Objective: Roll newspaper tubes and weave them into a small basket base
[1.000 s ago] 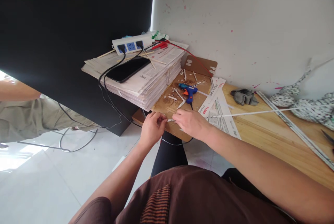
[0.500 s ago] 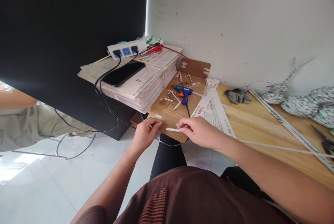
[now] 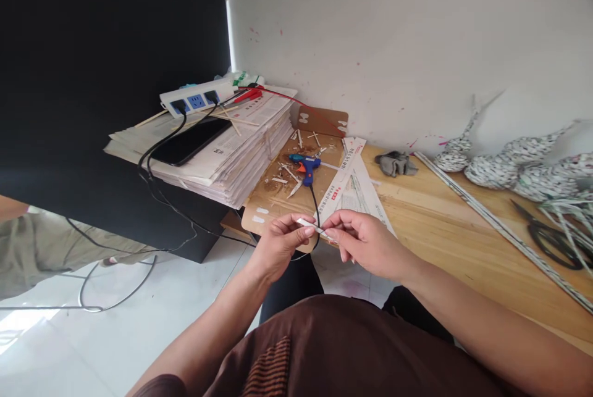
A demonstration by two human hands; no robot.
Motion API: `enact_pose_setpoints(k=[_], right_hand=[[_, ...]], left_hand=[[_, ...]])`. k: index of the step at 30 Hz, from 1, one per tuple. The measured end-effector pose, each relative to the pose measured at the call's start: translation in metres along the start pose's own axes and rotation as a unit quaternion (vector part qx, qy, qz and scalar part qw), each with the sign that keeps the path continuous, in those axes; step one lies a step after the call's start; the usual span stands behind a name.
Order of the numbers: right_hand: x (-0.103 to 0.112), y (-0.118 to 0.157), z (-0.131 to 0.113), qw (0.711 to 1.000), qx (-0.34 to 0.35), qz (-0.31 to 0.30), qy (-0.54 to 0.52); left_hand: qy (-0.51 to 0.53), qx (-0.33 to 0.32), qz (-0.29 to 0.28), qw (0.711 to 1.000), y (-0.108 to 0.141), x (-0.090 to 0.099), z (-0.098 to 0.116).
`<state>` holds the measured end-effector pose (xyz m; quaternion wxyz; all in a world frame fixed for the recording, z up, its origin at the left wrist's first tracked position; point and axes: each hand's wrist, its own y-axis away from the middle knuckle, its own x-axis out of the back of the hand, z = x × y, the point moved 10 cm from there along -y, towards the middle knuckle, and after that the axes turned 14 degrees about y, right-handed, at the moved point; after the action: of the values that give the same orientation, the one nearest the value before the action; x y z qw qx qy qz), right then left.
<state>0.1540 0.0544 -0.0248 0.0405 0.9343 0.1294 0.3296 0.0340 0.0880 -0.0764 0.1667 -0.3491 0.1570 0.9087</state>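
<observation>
A short, narrow white paper strip (image 3: 311,225) is pinched between both my hands, held above the near edge of a cardboard sheet (image 3: 259,202). My left hand (image 3: 281,246) grips its left part between thumb and fingers. At the right end, my right hand (image 3: 364,241) has thumb and forefinger closed on it, with the other fingers curled underneath. Just beyond the hands lies a blue glue gun (image 3: 309,165) on the cardboard, its black cord running toward me past the fingers. White paper scraps (image 3: 279,180) and brown residue surround the gun.
To the left, a tied paper stack (image 3: 241,165) carries a phone (image 3: 191,141) and a power strip (image 3: 197,100). Printed paper strips (image 3: 343,181), a grey cloth (image 3: 396,163), long paper rods (image 3: 486,215), scissors (image 3: 551,239) and woven paper shapes (image 3: 495,162) lie rightward. Another person's leg (image 3: 83,255) shows at left.
My hands have come together. The white strip, earlier in my right hand alone near the cardboard, is now held in both. The camera view has shifted to the right.
</observation>
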Motion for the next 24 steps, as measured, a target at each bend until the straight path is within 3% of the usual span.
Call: enact_pose_setpoints(k=[7,9,12,14,16,18,21,24], right_hand=[[0.026,0.031,-0.008,0.973,0.060,0.129,0.180],[0.026,0.036,0.000,0.979,0.043,0.118,0.159],[0.011,0.038,0.027,0.999,-0.020,0.025,-0.006],[-0.006,0.041,0.041,0.987,-0.050,-0.062,-0.137],[-0.015,0.045,0.048,0.970,-0.057,-0.109,-0.208],[-0.008,0.049,0.055,0.977,-0.053,-0.075,-0.194],[0.016,0.062,0.064,0.995,-0.044,0.024,-0.088],[0.020,0.081,0.073,0.997,-0.060,0.010,-0.037]], left_hand=[[-0.031,-0.003,-0.029,0.999,-0.005,-0.017,-0.009],[-0.046,0.025,-0.046,0.998,-0.004,-0.022,-0.018],[-0.067,0.044,-0.068,0.994,-0.004,-0.030,-0.027],[-0.079,0.059,-0.081,0.992,-0.005,-0.036,-0.034],[-0.091,0.062,-0.085,0.990,-0.007,-0.041,-0.037],[-0.097,0.046,-0.068,0.992,-0.011,-0.042,-0.036],[-0.089,0.018,-0.034,0.995,-0.016,-0.040,-0.032],[-0.093,0.022,-0.030,0.995,-0.020,-0.038,-0.035]])
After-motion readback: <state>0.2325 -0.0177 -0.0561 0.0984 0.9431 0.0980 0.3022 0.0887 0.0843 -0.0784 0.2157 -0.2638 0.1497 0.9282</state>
